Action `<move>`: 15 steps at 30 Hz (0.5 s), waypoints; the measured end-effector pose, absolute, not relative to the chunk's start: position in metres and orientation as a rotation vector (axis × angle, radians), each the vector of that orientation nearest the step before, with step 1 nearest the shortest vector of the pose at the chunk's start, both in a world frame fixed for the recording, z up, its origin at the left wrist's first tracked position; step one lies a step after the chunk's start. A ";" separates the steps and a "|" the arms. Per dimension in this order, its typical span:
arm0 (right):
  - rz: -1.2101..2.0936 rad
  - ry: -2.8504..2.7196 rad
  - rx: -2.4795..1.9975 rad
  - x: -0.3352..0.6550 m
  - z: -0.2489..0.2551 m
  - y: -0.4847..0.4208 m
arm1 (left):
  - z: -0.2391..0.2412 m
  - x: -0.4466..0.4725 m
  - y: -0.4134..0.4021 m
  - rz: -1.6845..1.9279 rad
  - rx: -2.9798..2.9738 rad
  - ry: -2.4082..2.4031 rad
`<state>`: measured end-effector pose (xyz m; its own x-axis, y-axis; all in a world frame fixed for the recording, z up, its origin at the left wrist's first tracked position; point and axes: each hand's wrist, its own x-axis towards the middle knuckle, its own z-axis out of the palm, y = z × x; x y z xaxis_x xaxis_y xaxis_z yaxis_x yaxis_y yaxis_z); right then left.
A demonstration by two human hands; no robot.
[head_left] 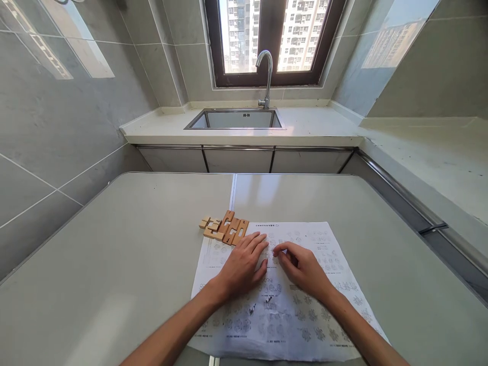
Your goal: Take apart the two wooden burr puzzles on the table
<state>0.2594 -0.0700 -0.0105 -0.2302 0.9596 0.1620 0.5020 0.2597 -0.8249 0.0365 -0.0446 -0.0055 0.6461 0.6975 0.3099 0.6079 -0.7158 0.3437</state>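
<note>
A white printed sheet (324,264) with many small diagrams lies on the grey table (133,264). My left hand (244,267) rests flat on the sheet, fingers spread and pointing forward. My right hand (303,269) sits beside it on the paper with fingers curled, fingertips touching the sheet; whether it pinches anything I cannot tell. Just beyond my left fingertips, at the sheet's far left corner, lies a cluster of notched wooden puzzle pieces (224,227), some with numbers on them. Neither hand touches the wood.
Past the table stands a pale counter (316,127) with a steel sink (236,119) and a curved tap (267,76) under a window. The counter continues along the right wall. Grey tiled walls close in on the left.
</note>
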 end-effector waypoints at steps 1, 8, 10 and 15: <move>0.861 -1.842 -1.328 0.259 -0.010 -0.070 | -0.005 0.037 -0.045 0.628 2.656 1.068; 0.911 -1.814 -1.326 0.261 -0.012 -0.070 | -0.003 0.037 -0.044 0.627 2.664 1.063; 0.910 -1.814 -1.327 0.261 -0.013 -0.070 | -0.003 0.037 -0.044 0.616 2.668 1.062; 0.890 -1.830 -1.319 0.261 -0.014 -0.070 | -0.003 0.036 -0.045 0.593 2.662 1.066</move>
<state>0.2609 -0.0699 -0.0143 -0.2352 0.9610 0.1457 0.4790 0.2450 -0.8429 0.0360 -0.0453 -0.0029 0.6568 0.6973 0.2871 0.6114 -0.7152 0.3386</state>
